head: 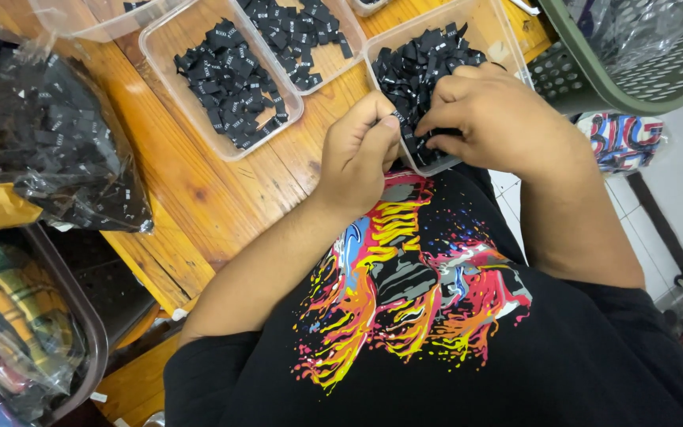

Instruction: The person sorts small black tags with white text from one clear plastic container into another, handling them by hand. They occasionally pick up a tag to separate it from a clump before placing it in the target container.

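Black woven labels fill the clear tray (507, 55) at upper centre of the frame, just under both hands. The left hand (357, 150) pinches one small label (399, 119) between thumb and forefinger; the right hand (499, 119) curls its fingers into the pile (416, 67), nearer to it. Two more label trays (160, 47) sit left on the wooden worktop (199, 190), beside one bagged bundle (49, 134).
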